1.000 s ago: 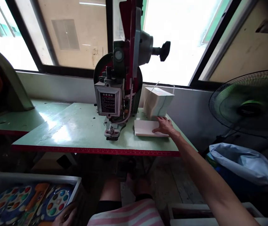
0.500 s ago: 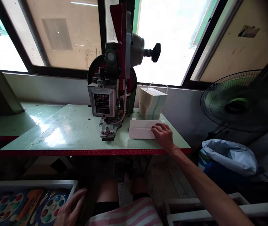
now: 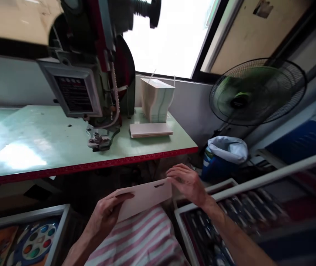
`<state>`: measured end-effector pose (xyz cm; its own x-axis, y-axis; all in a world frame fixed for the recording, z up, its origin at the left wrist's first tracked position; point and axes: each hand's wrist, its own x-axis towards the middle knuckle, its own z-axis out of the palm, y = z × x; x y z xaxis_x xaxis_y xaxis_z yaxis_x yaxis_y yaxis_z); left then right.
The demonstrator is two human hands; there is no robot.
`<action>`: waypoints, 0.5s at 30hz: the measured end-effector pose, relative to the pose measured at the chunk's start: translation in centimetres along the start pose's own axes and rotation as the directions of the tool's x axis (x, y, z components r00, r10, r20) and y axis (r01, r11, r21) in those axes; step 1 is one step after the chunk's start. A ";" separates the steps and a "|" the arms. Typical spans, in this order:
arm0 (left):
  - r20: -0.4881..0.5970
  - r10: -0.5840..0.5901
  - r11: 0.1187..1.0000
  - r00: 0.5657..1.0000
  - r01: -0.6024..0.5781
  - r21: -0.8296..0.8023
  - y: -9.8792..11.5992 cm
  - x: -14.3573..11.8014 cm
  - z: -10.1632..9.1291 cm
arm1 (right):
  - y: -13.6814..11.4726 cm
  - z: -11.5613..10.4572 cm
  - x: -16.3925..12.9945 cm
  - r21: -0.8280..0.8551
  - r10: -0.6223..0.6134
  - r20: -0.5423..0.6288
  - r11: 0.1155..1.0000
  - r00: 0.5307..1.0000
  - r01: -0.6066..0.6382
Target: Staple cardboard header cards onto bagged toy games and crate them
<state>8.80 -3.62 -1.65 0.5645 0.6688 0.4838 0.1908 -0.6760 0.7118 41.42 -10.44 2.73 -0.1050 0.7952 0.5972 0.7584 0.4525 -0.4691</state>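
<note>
A white folded card with a hanging slot near its right end is held tilted over my lap. My left hand grips its left end, thumb lying across the face. At the right end, my right hand pinches the corner by the slot between thumb and fingers. On the green table beyond lies a low pile of white cards. Behind that stands a tall stack of cards. The underside of the card in my hands is hidden.
A dark red and grey bench machine stands on the green table. A fan and a lined bin are at right. Trays of packed toys and dark packaged items flank my lap.
My right hand has brought a card from the table pile down to my lap. My left hand has come up from the left tray onto it. The view has swung right.
</note>
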 end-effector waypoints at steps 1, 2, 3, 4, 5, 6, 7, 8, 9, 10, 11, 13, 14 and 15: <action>0.005 -0.036 0.999 0.999 0.036 -0.003 -0.5 -0.5 0.3 | 1.6 -0.8 -2.7 -0.030 0.148 -0.077 0.988 0.986 -0.151; 0.008 -0.084 0.996 0.996 0.084 -0.003 -0.9 -0.9 0.5 | 3.3 -1.8 -5.7 -0.075 0.303 -0.159 0.945 0.940 -0.317; 0.011 -0.141 0.990 0.990 0.141 -0.002 -1.4 -1.3 0.7 | 4.9 -2.8 -8.9 -0.129 0.457 -0.220 0.862 0.862 -0.490; 0.014 -0.202 0.979 0.979 0.202 0.002 -1.8 -1.7 0.8 | 6.3 -3.9 -12.2 -0.193 0.588 -0.251 0.748 0.769 -0.635; 0.020 -0.258 0.966 0.966 0.258 0.009 -2.2 -2.0 0.9 | 7.4 -4.8 -15.6 -0.267 0.689 -0.253 0.625 0.679 -0.734; 0.025 -0.303 0.953 0.953 0.302 0.014 -2.5 -2.2 1.0 | 8.2 -5.5 -18.9 -0.343 0.777 -0.222 0.504 0.590 -0.793; 0.031 -0.335 0.942 0.942 0.334 0.017 -2.9 -2.4 1.1 | 8.6 -5.9 -22.0 -0.422 0.852 -0.174 0.389 0.494 -0.819; 0.033 -0.355 0.935 0.934 0.354 0.021 -3.2 -2.6 1.2 | 8.8 -6.1 -24.8 -0.502 0.907 -0.103 0.307 0.409 -0.808; 0.032 -0.366 0.931 0.930 0.365 0.025 -3.5 -2.7 1.3 | 8.6 -5.9 -27.3 -0.565 0.940 -0.030 0.264 0.340 -0.781; 0.033 -0.370 0.929 0.928 0.370 0.031 -3.7 -2.8 1.5 | 8.2 -5.5 -29.5 -0.596 0.957 0.007 0.235 0.289 -0.768; 0.039 -0.373 0.928 0.927 0.371 0.035 -4.0 -2.9 1.7 | 7.7 -4.9 -31.3 -0.618 0.969 0.046 0.219 0.244 -0.755; 0.050 -0.369 0.929 0.928 0.368 0.040 -4.4 -3.1 2.0 | 6.5 -3.5 -33.9 -0.641 0.980 0.112 0.200 0.167 -0.741; 0.054 -0.367 0.930 0.929 0.365 0.039 -4.5 -3.3 2.2 | 5.9 -2.8 -34.7 -0.654 0.981 0.145 0.193 0.130 -0.731; 0.059 -0.364 0.931 0.929 0.363 0.035 -4.6 -3.4 2.3 | 5.5 -2.3 -35.4 -0.669 0.980 0.172 0.188 0.097 -0.719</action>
<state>7.88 -3.49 -7.73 0.5025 0.8496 0.1604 0.4108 -0.3979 0.8203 50.78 -37.03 -19.45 0.6229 0.5901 -0.5136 0.6489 -0.7564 -0.0820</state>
